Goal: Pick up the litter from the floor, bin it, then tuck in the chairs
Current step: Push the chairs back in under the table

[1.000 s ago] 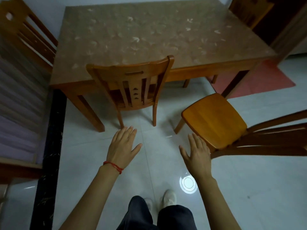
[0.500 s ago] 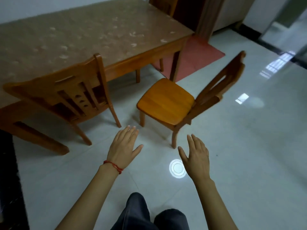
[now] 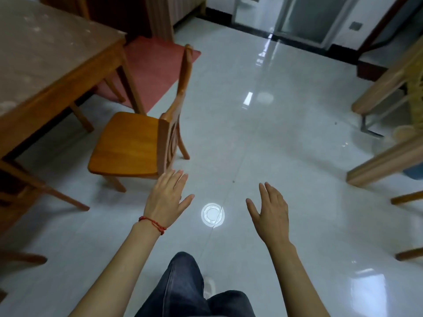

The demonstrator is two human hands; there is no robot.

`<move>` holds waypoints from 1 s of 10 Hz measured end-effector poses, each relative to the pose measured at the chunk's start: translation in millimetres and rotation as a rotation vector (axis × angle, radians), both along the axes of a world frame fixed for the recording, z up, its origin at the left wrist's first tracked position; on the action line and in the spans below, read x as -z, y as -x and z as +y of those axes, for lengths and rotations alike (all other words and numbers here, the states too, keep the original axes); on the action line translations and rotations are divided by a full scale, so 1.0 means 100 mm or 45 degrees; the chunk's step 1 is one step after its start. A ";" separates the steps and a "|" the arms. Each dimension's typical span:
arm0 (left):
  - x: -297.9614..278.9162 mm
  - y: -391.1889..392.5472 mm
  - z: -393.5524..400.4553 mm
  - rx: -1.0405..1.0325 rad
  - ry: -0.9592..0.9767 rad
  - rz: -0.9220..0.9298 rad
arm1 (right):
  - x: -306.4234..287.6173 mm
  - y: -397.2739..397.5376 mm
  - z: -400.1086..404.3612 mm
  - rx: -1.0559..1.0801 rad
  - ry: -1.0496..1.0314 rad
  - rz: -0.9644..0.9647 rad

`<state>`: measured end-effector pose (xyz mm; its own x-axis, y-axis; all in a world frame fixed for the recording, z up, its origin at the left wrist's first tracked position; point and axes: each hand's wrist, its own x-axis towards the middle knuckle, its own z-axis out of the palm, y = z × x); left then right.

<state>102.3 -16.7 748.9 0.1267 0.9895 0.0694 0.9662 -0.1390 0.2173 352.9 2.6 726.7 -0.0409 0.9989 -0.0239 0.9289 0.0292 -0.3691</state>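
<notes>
A wooden chair [image 3: 130, 143] stands pulled out from the brown table [image 3: 45, 56], its seat facing the table and its backrest toward the open floor. My left hand [image 3: 166, 199], with a red string at the wrist, hovers open just below the chair's backrest and holds nothing. Out to the right over bare tile floats my right hand [image 3: 270, 210], fingers straight and empty. Part of another chair [image 3: 41, 191] shows under the table at the left edge. No litter is visible on the floor.
A red mat [image 3: 151, 65] lies past the table's corner. Light wooden furniture [image 3: 386, 156] and chair legs line the right edge. A glass door [image 3: 304, 17] is at the back. A round light reflection [image 3: 212, 214] shines on the glossy tile between my hands.
The view has swung right: the table and tucked chair slid to the left edge, the pulled-out chair now sits left of centre, and the door came into sight. Both hands stayed open.
</notes>
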 end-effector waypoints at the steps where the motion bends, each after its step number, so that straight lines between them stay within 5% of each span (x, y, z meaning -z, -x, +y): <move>1: 0.03 -0.24 0.34 0.073 0.012 -0.024 | 0.03 -0.27 0.17 0.094 0.002 -0.005; 6: 0.09 -0.60 2.70 0.167 0.187 -0.025 | 0.03 -0.66 2.36 0.196 -0.006 -0.015; 10: 0.15 -0.83 4.28 -0.020 0.267 -0.016 | 0.02 -0.92 4.17 0.067 0.015 -0.004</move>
